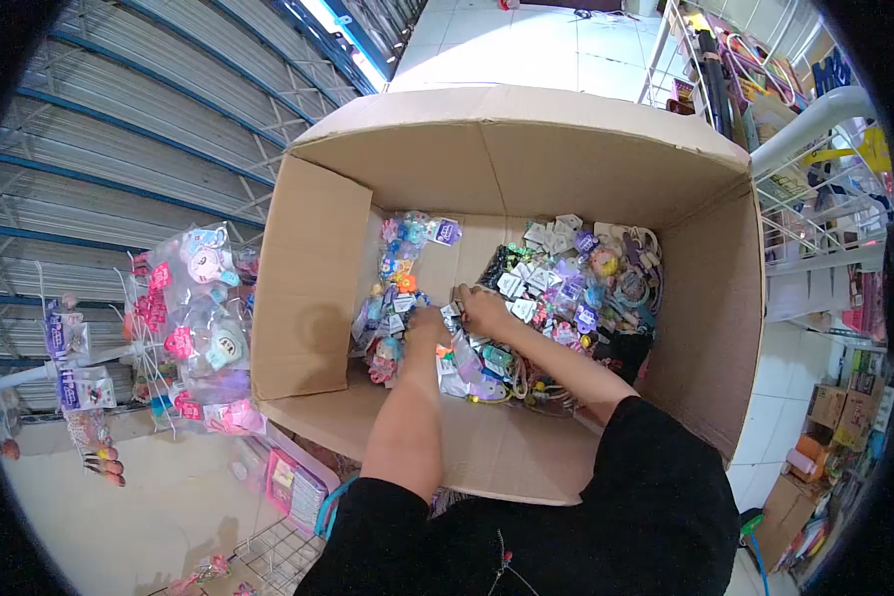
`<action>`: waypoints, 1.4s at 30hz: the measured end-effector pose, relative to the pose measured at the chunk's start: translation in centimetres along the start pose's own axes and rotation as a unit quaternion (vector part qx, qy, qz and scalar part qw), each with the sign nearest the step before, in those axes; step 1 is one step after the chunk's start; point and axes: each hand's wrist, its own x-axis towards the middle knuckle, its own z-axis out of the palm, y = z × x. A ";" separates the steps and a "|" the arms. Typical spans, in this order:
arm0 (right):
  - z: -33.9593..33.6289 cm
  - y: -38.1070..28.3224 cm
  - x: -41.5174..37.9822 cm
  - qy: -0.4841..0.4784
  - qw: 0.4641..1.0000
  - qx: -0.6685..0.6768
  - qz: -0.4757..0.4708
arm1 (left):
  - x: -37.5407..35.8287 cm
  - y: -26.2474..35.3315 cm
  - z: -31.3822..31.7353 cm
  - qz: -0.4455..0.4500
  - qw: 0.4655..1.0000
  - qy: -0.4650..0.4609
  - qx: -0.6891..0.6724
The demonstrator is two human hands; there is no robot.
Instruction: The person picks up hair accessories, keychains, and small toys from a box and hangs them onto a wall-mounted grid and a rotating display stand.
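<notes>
Both arms reach down into a large open cardboard box (566, 159) that holds many small packaged trinkets. My left hand (427, 324) is closed among small packets at the middle of the box; its fingers point away from me and what they grip is hidden. Close beside it, my right hand (483, 310) has its fingers bent together over white-tagged pieces, and I cannot make out what is in them. A heap of colourful accessories with white tags (541, 283) lies to the right. Along the left side runs a row of bagged trinkets (402, 258), some with purple labels.
Bagged pink and white plush-like items (204, 298) hang on hooks at the left, before a corrugated metal shutter (139, 149). A white wire rack (815, 189) with goods stands at the right. Below left is a pink plastic container (293, 487). Cardboard cartons (844, 412) stand far right.
</notes>
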 end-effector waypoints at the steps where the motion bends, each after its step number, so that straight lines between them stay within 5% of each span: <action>1: -0.3 0.2 0.1 0.001 1.000 0.000 -0.003 | -0.1 0.1 0.1 -0.014 1.000 -0.015 -0.007; 3: -2.0 -0.1 -0.2 0.012 0.998 0.063 0.011 | -1.3 0.9 0.1 0.004 0.999 0.027 -0.043; 5: -0.6 1.9 1.1 0.087 0.993 0.068 -0.045 | -1.3 1.3 0.2 -0.073 0.997 -0.011 -0.019; 9: -5.6 1.9 0.9 0.165 0.979 0.078 -0.096 | -1.1 0.0 -0.2 -0.047 0.994 -0.093 -0.038; 13: -8.6 1.4 1.3 -0.014 0.975 0.222 -0.009 | -5.4 -0.8 -3.7 -0.020 0.961 -0.277 -0.012; 15: -9.8 -0.1 0.9 -0.054 0.870 0.489 0.008 | -4.5 -2.2 -3.4 -0.001 0.964 -0.267 0.003; 17: -10.9 -2.3 0.4 -0.042 0.832 0.552 0.019 | -3.6 -3.6 -3.6 -0.041 0.933 -0.348 -0.080; 19: -12.1 -4.0 0.4 -0.128 0.775 0.618 0.026 | -5.8 -4.8 -6.0 -0.092 0.893 -0.368 -0.243; 20: -12.2 -4.2 0.8 -0.129 0.804 0.581 -0.005 | -6.1 -5.8 -6.4 -0.127 0.850 -0.378 -0.343; 24: -14.8 -9.4 0.0 -0.153 0.808 0.564 -0.075 | -7.7 -9.7 -8.9 0.016 0.827 -0.302 -0.473; 26: -16.1 -12.7 -1.0 -0.158 0.807 0.561 -0.094 | -13.4 -10.8 -10.6 0.170 0.779 -0.142 -0.587; 27: -16.5 -14.5 -1.5 -0.154 0.805 0.564 -0.104 | -15.1 -11.7 -10.5 0.167 0.775 -0.129 -0.596; 29: -16.8 -18.5 -2.5 -0.140 0.831 0.521 -0.134 | -18.5 -13.9 -9.4 0.330 0.589 -0.021 -0.738; 31: -17.1 -23.0 -3.4 -0.113 0.849 0.482 -0.185 | -22.4 -16.5 -7.1 0.366 0.537 0.068 -0.757; 34: -16.3 -30.2 -5.7 -0.179 0.834 0.445 -0.273 | -29.2 -18.7 -1.1 0.409 0.152 0.147 -0.888; 38: -12.4 -39.2 -9.5 -0.302 0.784 0.366 -0.400 | -35.6 -20.2 9.7 0.372 0.012 0.307 -0.876; 40: -9.4 -43.2 -12.0 -0.367 0.762 0.290 -0.448 | -36.5 -20.7 16.6 0.439 -0.111 0.289 -0.843; 42: -5.4 -46.5 -14.0 -0.408 0.748 0.205 -0.482 | -38.3 -19.7 21.8 0.414 -0.181 0.327 -0.830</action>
